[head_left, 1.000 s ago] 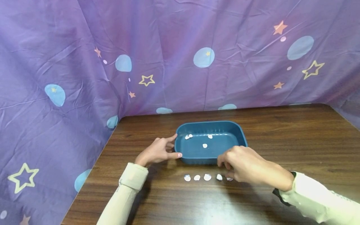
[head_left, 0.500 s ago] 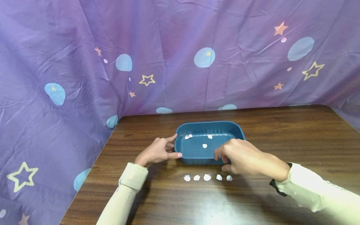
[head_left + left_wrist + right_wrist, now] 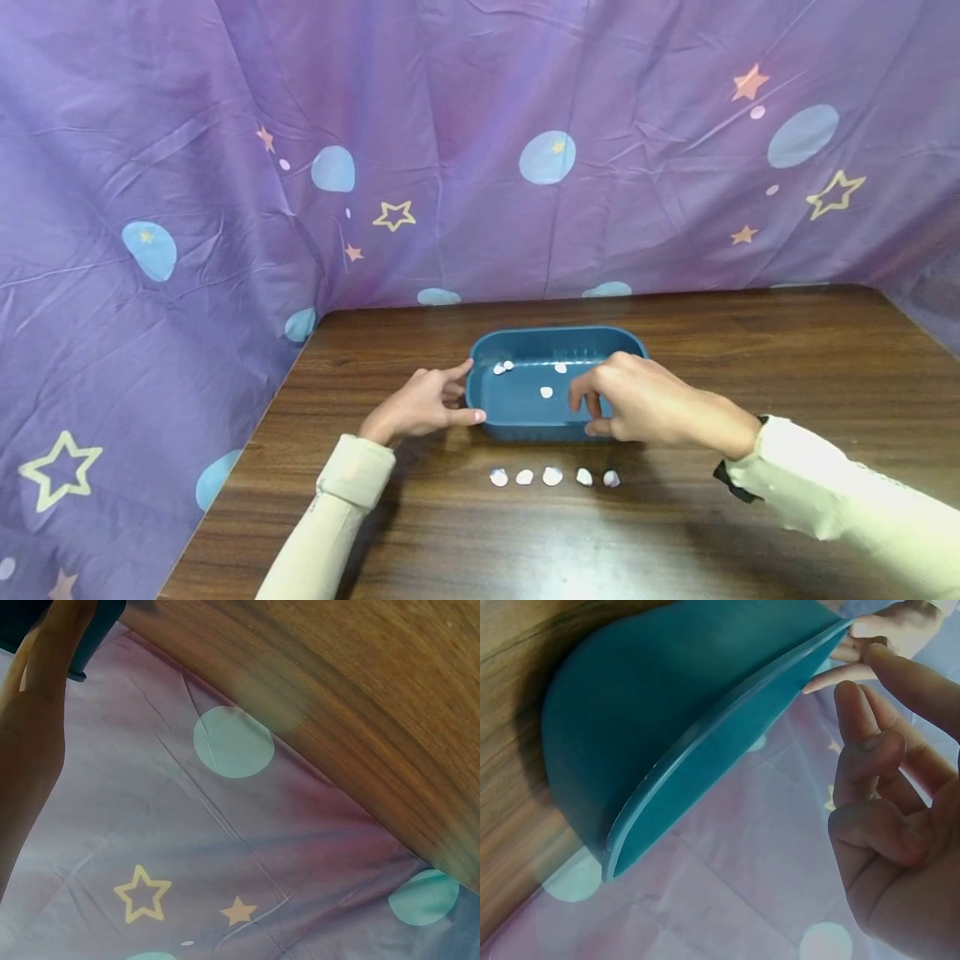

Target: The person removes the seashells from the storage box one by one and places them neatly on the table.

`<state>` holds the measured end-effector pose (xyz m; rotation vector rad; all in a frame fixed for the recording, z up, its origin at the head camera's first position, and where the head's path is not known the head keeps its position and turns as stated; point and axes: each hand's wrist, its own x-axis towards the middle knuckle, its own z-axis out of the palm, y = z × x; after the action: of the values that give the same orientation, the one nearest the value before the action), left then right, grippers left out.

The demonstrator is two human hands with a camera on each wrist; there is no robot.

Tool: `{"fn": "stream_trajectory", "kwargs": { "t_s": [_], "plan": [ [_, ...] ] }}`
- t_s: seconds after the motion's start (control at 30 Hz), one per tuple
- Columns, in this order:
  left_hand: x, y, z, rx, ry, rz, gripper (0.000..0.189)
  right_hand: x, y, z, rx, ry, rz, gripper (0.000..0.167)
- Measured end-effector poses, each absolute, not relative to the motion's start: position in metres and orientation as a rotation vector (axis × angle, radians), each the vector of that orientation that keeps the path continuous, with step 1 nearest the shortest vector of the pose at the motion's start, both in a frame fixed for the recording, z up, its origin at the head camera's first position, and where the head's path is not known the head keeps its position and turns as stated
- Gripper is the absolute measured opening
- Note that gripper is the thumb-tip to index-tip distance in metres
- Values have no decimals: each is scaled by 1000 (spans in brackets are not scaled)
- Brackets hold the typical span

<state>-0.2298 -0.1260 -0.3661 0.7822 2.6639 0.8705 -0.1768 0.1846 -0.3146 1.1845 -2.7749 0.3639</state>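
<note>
In the head view my left hand (image 3: pixel 422 406) spans the left end of a blue plastic basin (image 3: pixel 525 432), straight thumb and forefinger resting at its rim. Above the basin's front right side is my right hand (image 3: pixel 637 402), its thumb and fingers apart with nothing visible between them. The right wrist view shows that right hand (image 3: pixel 900 802) loosely bent beside the rim. Small white pieces like seashells, one of them a shell (image 3: pixel 547 392), lie on the basin floor. Several more form a row in front of it, with one shell (image 3: pixel 611 478) at the right end.
A brown wooden table (image 3: pixel 787 375) carries everything. Behind it and to the left hangs a purple cloth (image 3: pixel 480 100) printed with stars and blue spots. Along the front of the basin runs the row of shells, a middle shell (image 3: pixel 552 476) among them.
My right hand has risen from the right end of the row, leftward to over the basin's front rim. The rightmost shell stays on the table, now fully visible. My left hand keeps its place.
</note>
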Motion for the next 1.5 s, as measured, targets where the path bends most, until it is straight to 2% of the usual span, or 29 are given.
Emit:
{"fn": "stream_trajectory", "kwargs": {
  "t_s": [0.63, 1.1, 1.5],
  "plan": [
    [-230, -126, -367, 796, 2674, 865, 92, -211, 175, -317, 1222, -2795, 278, 25],
    [-230, -125, -366, 779, 2682, 855, 90, -239, 164, -312, 1447, -3007, 275, 29],
    [-229, -126, -365, 768, 2673, 856, 91, -264, 148, -307, 1523, -3068, 119, 31]
  ]
}}
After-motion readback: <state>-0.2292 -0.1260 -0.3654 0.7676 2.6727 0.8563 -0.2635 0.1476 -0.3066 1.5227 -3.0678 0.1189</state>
